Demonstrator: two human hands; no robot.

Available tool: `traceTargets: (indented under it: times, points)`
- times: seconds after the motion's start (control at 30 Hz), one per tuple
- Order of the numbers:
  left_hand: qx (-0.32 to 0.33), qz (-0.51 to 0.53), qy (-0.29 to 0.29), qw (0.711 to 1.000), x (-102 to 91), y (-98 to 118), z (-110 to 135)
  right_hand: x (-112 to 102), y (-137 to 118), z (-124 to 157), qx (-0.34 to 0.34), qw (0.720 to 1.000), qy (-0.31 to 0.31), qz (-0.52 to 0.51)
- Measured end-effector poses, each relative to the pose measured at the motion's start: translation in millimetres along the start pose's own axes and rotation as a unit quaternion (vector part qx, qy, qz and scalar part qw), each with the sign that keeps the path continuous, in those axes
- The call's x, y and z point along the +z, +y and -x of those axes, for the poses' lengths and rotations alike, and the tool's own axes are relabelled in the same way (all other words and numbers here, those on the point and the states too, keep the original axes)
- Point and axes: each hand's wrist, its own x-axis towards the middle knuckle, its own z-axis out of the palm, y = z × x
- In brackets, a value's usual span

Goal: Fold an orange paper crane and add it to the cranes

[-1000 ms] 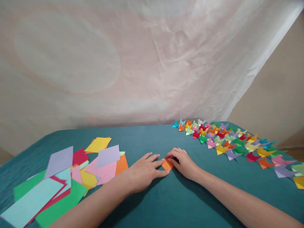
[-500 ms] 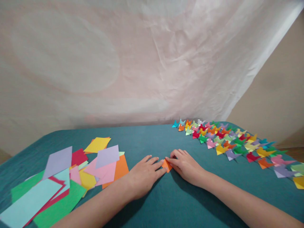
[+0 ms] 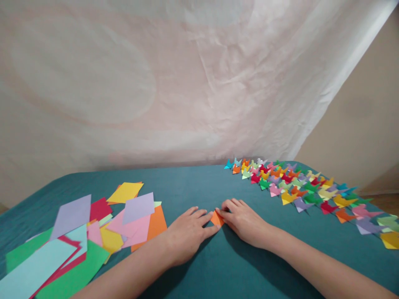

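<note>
A small folded piece of orange paper (image 3: pixel 217 219) lies on the teal table between my two hands. My left hand (image 3: pixel 191 230) rests from the left with its fingers stretched and spread, its index finger and thumb tips touching the paper's left side and near edge. On the other side, my right hand (image 3: pixel 245 220) is closed, with thumb and index finger pinching the paper's upper right edge and the other fingers curled. The fingertips partly cover the paper, so its exact folds cannot be made out.
Loose coloured paper sheets lie at the left, among them a lilac sheet (image 3: pixel 72 216), a yellow sheet (image 3: pixel 126 192) and a light blue sheet (image 3: pixel 40 265). Rows of small folded paper birds (image 3: pixel 288 198) stand at the right. A pale cloth (image 3: pixel 187 83) hangs behind the table (image 3: pixel 187 187).
The left thumb and index finger have spread a little further apart around the orange paper. The view has shifted slightly; sheets and birds are otherwise as before.
</note>
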Motion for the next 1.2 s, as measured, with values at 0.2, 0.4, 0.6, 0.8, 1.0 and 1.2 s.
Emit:
traceTargets:
  times: [0.2, 0.4, 0.6, 0.8, 1.0, 1.2]
  points:
    - [-0.002, 0.01, 0.001, 1.0, 0.6, 2, -1, -12, 8, 5, -0.037, 0.997, -0.026, -0.057]
    - [-0.003, 0.015, -0.006, 1.0, -1.7, 2, 0, -26, 14, 12, -0.05, 0.993, -0.062, -0.089]
    - [-0.002, 0.008, -0.005, 1.0, -1.1, 1, 0, -30, 19, 16, -0.064, 0.99, -0.091, -0.083]
    - [0.0, -0.001, -0.003, 1.0, -1.2, 1, 0, -24, 25, 12, -0.074, 0.991, -0.062, -0.089]
    - [-0.006, 0.008, -0.004, 1.0, -0.6, 2, -1, -10, 15, 6, -0.055, 0.998, -0.02, -0.032]
    - [-0.01, 0.013, -0.011, 1.0, -1.0, 3, -1, -5, 2, 4, -0.053, 0.996, -0.036, 0.056]
